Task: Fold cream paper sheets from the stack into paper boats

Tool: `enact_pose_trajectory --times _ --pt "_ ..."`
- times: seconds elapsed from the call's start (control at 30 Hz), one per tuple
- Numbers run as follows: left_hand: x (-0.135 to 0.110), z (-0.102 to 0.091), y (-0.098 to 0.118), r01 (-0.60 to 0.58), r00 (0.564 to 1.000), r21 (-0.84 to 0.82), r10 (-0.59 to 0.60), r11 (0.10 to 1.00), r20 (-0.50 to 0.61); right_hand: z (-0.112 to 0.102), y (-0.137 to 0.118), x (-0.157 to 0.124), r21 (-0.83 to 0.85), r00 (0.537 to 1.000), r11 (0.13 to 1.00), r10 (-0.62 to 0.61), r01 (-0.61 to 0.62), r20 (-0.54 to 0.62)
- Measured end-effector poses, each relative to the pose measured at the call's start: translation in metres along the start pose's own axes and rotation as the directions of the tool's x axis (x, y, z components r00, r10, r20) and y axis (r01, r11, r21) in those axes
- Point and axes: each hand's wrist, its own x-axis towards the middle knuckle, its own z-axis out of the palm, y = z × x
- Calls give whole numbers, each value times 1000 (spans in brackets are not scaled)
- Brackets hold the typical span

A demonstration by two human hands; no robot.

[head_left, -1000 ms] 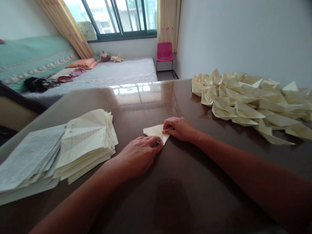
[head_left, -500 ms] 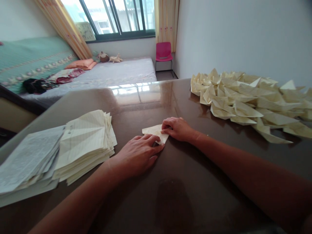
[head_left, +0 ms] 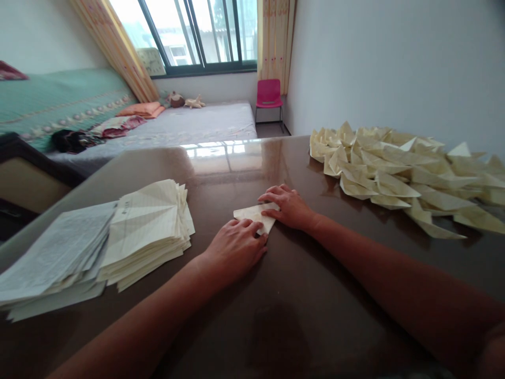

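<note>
A small cream folded paper [head_left: 252, 212], roughly triangular, lies on the brown tabletop between my hands. My left hand [head_left: 236, 243] holds its near side down with bent fingertips, the thumb close to its lower corner. At its upper right corner, my right hand [head_left: 290, 208] has the thumb on the paper and the fingers curled over the far edge. The fingers partly cover the sheet. To the left sits a stack of cream lined paper [head_left: 145, 226], with a crease across its top sheet.
A pile of folded cream paper shapes [head_left: 379, 163] spreads over the table's right side. Grey printed sheets [head_left: 59, 252] lie at the left, against the cream stack. Beyond the glossy table [head_left: 221, 184] are a bed [head_left: 213, 118] and a pink chair [head_left: 269, 95].
The fingers of my right hand have spread from a pinch and reach past the paper's far edge. My left hand stays on the near side. The whole view has shifted slightly.
</note>
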Motion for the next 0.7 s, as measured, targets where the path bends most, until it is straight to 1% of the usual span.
enact_pose_trajectory --times 0.1,0.13,0.2,0.3,0.37,0.4,0.47,0.53,0.57,0.6,0.63,0.67,0.7 --pt "5 13 6 81 992 23 -78 996 -96 -3 3 1 -26 998 999 -39 40 48" --pt "6 17 6 95 987 23 -91 995 -129 -5 4 2 -28 997 999 -30 32 66" --pt "7 21 3 108 980 15 -104 994 -168 -12 6 1 -37 992 999 33 -29 121" --pt "5 20 -6 122 979 -11 -122 992 -162 -24 5 0 -53 955 988 152 -143 256" --pt "3 17 -13 138 979 -27 -140 990 -147 -30 1 -1 -52 927 982 186 -179 326" --pt "3 16 -16 143 979 -35 -147 989 -141 -32 -2 -2 -41 919 980 195 -192 343" --pt "2 16 -20 151 979 -46 -156 987 -132 -33 -10 -5 10 900 976 197 -218 389" --pt "3 18 -23 143 981 -52 -148 988 -124 -34 -17 -7 87 870 968 168 -234 464" --pt "3 19 -23 132 983 -48 -137 990 -119 -34 -19 -7 112 854 967 142 -227 500" --pt "4 21 -23 120 986 -39 -124 992 -113 -35 -20 -7 109 851 972 123 -207 511" --pt "5 22 -23 107 988 -27 -110 994 -107 -36 -19 -6 77 866 981 120 -179 486" --pt "5 22 -23 96 990 -15 -97 995 -103 -37 -17 -5 28 898 988 126 -152 421" --pt "6 23 -22 88 991 -4 -87 996 -103 -37 -13 -3 -21 937 991 128 -129 324"
